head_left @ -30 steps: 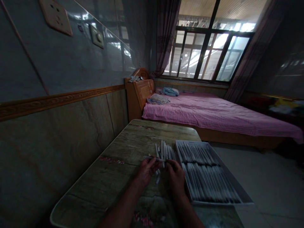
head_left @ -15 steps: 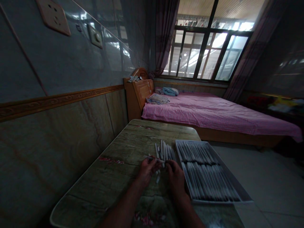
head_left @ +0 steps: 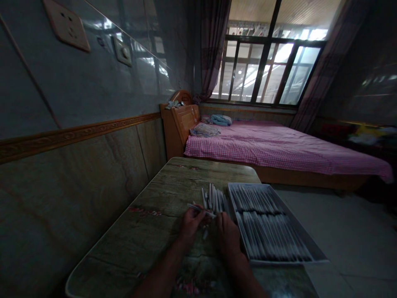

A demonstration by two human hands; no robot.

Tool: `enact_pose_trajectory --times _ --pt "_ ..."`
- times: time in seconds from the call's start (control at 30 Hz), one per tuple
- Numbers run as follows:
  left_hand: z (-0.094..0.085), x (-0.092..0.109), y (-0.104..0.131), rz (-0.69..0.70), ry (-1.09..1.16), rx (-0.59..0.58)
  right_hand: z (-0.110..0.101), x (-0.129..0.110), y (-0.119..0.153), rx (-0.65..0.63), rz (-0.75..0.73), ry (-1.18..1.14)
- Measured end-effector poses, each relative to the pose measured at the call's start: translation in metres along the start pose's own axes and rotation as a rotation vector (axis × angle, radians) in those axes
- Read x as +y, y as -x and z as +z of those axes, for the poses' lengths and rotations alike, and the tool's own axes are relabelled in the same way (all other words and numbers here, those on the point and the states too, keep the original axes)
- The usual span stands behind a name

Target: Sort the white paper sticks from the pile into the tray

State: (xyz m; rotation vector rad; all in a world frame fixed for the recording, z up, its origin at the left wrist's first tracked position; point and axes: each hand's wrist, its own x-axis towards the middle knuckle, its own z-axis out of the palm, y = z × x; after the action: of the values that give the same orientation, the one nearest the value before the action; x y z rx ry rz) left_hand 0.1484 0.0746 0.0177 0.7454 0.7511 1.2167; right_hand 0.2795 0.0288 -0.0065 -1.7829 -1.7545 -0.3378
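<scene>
Over the table my left hand [head_left: 191, 221] is closed, pinching a slim pale pen-like stick [head_left: 201, 210] that points to the right. My right hand [head_left: 228, 229] is at the stick's right end, its fingers bent and pressed together. What they grip, if anything, is too small and dark to make out. Just beyond both hands lies a loose pile of similar pale sticks [head_left: 214, 196]. A short pale piece [head_left: 205, 234] rests on the table between the hands.
Right of the hands, a white tray [head_left: 316, 252] holds two rows of many thin pale sticks with dark ends. The green stone-patterned table [head_left: 130, 244] stands between a tiled wall [head_left: 71, 186] and the floor [head_left: 347, 231]. A bed [head_left: 279, 149] with a pink checked cover stands behind.
My right hand has turned slightly, its fingers now more bunched at the stick's end. The left hand stays nearly in place, still holding the stick. The view has shifted a little.
</scene>
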Motion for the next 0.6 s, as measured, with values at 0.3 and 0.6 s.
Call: enact_pose_trajectory --times 0.3,0.6 --pt "-0.001 0.002 -0.002 0.01 0.012 0.041 -0.015 -0.008 -0.004 -0.001 0.163 -0.364" --pt "0.001 0.006 0.0 -0.012 -0.027 0.008 -0.012 -0.003 -0.002 -0.024 0.152 -0.342"
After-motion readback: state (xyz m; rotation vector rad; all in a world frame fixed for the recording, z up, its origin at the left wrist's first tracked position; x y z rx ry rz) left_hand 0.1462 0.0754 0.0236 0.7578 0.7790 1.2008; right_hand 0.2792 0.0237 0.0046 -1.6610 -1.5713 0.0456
